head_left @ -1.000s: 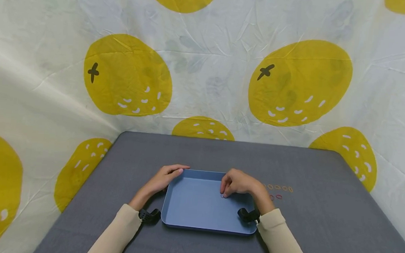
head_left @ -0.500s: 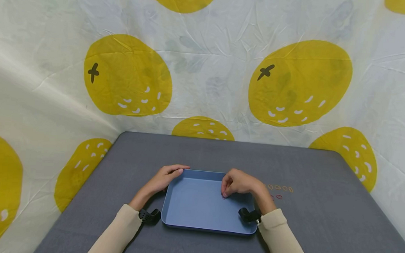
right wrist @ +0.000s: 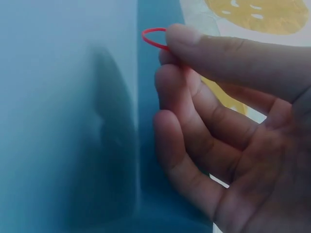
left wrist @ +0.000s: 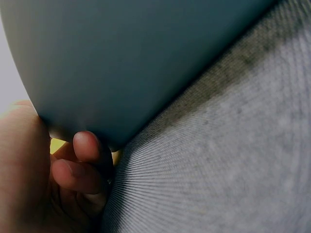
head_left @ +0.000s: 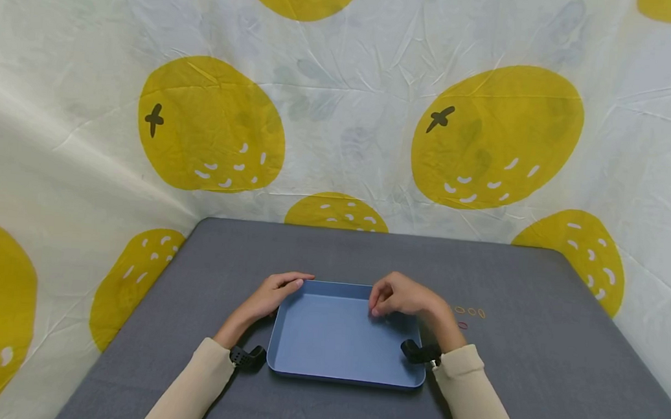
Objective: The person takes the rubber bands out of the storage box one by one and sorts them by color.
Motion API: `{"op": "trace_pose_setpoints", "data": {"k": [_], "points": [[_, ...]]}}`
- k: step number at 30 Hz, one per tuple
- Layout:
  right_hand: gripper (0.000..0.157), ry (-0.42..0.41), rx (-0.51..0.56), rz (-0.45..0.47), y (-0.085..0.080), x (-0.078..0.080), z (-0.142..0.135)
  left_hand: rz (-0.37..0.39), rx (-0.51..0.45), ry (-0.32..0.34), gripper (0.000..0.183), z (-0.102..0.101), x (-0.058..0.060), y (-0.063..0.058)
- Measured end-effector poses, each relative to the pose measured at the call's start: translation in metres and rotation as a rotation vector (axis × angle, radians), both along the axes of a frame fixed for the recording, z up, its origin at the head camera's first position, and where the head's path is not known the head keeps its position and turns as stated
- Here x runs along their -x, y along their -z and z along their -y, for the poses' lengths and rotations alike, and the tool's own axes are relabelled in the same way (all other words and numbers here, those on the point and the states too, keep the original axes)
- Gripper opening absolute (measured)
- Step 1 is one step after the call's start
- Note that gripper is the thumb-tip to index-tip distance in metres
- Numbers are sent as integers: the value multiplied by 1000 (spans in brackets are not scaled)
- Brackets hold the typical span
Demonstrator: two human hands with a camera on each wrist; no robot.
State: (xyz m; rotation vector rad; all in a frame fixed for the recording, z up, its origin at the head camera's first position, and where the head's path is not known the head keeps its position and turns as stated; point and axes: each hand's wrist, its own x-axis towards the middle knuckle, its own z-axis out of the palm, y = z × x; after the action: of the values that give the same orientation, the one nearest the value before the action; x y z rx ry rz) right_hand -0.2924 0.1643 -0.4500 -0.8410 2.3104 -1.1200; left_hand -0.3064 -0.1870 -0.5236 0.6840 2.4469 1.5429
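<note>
A blue rectangular tray [head_left: 332, 339] lies on the table in front of the person. The left hand [head_left: 271, 294] holds its far left corner, thumb by the rim; in the left wrist view the other fingers [left wrist: 75, 174] curl against the outside of the corner. Over the right back part of the tray is the right hand [head_left: 402, 295]. Its thumb and index finger pinch a small red rubber band [right wrist: 154, 29], plain in the right wrist view, where the loop sticks out past the thumb tip. The remaining fingers are bent beside it.
Right of the tray, several orange rubber bands [head_left: 471, 312] form a row on the grey cloth-covered table [head_left: 534, 379], with a red band [head_left: 463, 325] in front of them. The right forearm overlaps this area. A curtain [head_left: 347, 119] printed with yellow fruit hangs behind.
The right hand has risen from the tray floor and shifted slightly back and right, with the red rubber band in its pinch. The left hand and tray have stayed put.
</note>
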Motion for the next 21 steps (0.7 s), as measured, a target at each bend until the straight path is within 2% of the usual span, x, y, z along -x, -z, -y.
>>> {"op": "trace_pose_setpoints", "data": {"k": [10,14,21], "points": [[8,46,91,-7,-10,0,-7,-2,8,-7,37,1,0,-2],[6,59,91,-23,-12,0,-9,-8,5,-6,37,0,-1,-2],[12,75,101,-55,-17,-3,-12,-8,11,-4,39,-1,-2,-2]]}}
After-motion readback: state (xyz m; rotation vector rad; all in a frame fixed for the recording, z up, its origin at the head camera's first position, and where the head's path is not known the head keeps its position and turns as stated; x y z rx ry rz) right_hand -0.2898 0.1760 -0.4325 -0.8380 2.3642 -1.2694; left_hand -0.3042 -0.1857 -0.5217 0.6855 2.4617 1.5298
